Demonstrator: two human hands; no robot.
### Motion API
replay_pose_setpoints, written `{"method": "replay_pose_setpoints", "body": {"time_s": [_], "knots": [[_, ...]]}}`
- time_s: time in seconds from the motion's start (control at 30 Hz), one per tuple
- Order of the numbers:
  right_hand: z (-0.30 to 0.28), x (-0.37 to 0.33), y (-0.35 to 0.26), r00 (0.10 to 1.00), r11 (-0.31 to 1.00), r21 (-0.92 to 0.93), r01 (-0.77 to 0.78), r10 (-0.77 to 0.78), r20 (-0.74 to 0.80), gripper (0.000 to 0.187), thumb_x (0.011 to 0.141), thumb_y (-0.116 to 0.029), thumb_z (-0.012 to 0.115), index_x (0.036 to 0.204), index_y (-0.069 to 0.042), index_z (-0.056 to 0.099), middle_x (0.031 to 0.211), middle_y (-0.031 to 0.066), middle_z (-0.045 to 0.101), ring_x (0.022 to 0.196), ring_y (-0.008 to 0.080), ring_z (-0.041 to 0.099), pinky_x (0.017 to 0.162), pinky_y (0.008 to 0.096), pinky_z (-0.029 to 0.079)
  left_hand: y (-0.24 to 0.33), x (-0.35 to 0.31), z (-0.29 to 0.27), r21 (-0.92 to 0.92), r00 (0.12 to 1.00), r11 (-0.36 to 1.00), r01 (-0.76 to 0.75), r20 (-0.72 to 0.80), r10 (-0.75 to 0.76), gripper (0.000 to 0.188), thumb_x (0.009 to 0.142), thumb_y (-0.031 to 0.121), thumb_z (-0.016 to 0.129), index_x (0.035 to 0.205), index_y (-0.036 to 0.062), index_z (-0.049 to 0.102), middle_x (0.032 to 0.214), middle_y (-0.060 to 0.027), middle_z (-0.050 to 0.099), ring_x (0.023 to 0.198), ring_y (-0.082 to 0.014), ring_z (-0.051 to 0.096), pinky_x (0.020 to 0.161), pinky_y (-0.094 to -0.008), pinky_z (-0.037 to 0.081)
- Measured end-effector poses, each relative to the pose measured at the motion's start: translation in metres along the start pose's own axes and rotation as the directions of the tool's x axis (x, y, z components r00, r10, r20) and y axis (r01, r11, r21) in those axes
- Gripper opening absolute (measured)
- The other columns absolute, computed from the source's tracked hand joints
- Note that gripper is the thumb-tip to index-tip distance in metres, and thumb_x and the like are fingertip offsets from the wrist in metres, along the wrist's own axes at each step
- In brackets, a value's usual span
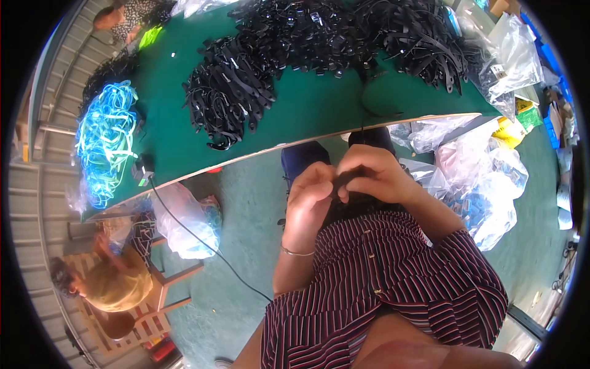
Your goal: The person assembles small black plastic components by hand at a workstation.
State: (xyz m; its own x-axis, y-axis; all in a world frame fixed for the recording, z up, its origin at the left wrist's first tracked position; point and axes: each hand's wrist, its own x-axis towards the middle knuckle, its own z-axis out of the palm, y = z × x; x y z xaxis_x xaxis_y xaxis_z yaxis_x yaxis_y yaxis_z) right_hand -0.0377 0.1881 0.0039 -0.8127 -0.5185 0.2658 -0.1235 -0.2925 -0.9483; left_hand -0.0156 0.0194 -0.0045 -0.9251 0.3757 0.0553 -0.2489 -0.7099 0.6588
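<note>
Over my lap, beyond the table's near edge, my two hands meet around a small dark piece, apparently a black strap [345, 180]. My left hand [309, 192] has its thumb and fingers pinched at one end of it. Curled round the other end is my right hand [380, 174], and its fingers cover much of the piece. Ahead on the green table [307, 111] lies a bundle of black straps [230, 92], with a heap of small black parts [307, 37] behind it. More black straps [418, 43] are piled at the right.
Light-blue straps [107, 141] and a small black box [142, 169] with a cable sit at the table's left end. Plastic bags [482, 190] fill the right side; another bag [184, 221] hangs below. One person [117, 283] sits at lower left, another [117, 21] at far left.
</note>
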Motion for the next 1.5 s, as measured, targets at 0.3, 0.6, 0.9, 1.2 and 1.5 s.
{"method": "replay_pose_setpoints", "body": {"time_s": [0.3,0.6,0.9,1.2,1.5], "knots": [[-0.009,0.005,-0.005,0.989,0.909,-0.389,0.149,-0.128,0.080,0.024,0.072,0.001,0.065,0.095,0.001,0.058,0.089,0.0101,0.053,0.076,0.0206,0.057,0.067,0.0293,0.045,0.003,-0.004,0.010,0.248,0.993,0.969,0.002,-0.119,0.028,0.012,0.086,0.013,0.055,0.088,0.0008,0.052,0.079,-0.0067,0.058,0.073,-0.0131,0.055,0.065,-0.0242,0.044],[-0.004,0.011,-0.023,0.931,0.672,-0.692,0.262,-0.365,-0.002,0.019,0.072,-0.005,0.066,0.090,-0.002,0.061,0.074,0.0083,0.053,0.072,0.0214,0.054,0.063,0.0302,0.043,0.003,-0.006,0.000,0.451,0.992,0.891,0.053,-0.122,0.003,0.013,0.084,0.009,0.058,0.092,-0.0012,0.059,0.074,-0.0049,0.061,0.066,-0.0100,0.055,0.058,-0.0209,0.043],[-0.010,0.001,-0.019,0.999,0.754,-0.655,0.037,-0.002,0.054,0.017,0.082,-0.011,0.056,0.070,0.000,0.055,0.058,0.0102,0.050,0.051,0.0189,0.049,0.050,0.0283,0.038,0.002,-0.004,0.005,0.755,0.998,0.654,-0.046,0.006,0.064,0.008,0.080,0.003,0.064,0.077,-0.0027,0.060,0.066,-0.0011,0.056,0.059,-0.0033,0.048,0.052,-0.0190,0.039],[-0.007,-0.011,-0.017,0.981,0.984,0.013,-0.177,0.175,0.086,0.022,0.085,-0.012,0.054,0.065,-0.002,0.055,0.057,-0.0025,0.049,0.053,0.0029,0.041,0.047,0.0203,0.030,-0.003,-0.006,0.010,0.259,0.983,0.951,0.167,0.027,-0.180,0.022,0.078,0.019,0.061,0.072,-0.0026,0.058,0.057,-0.0064,0.055,0.048,-0.0106,0.051,0.044,-0.0206,0.037],[-0.006,-0.012,-0.010,0.943,0.892,0.328,-0.312,0.333,-0.010,0.020,0.084,-0.018,0.058,0.068,-0.006,0.053,0.058,-0.0050,0.043,0.052,0.0018,0.035,0.047,0.0185,0.026,-0.017,-0.005,0.006,0.021,0.992,0.992,0.123,-0.041,-0.122,0.033,0.081,0.030,0.059,0.077,-0.0027,0.057,0.058,-0.0077,0.054,0.045,-0.0118,0.046,0.041,-0.0217,0.032]]}}
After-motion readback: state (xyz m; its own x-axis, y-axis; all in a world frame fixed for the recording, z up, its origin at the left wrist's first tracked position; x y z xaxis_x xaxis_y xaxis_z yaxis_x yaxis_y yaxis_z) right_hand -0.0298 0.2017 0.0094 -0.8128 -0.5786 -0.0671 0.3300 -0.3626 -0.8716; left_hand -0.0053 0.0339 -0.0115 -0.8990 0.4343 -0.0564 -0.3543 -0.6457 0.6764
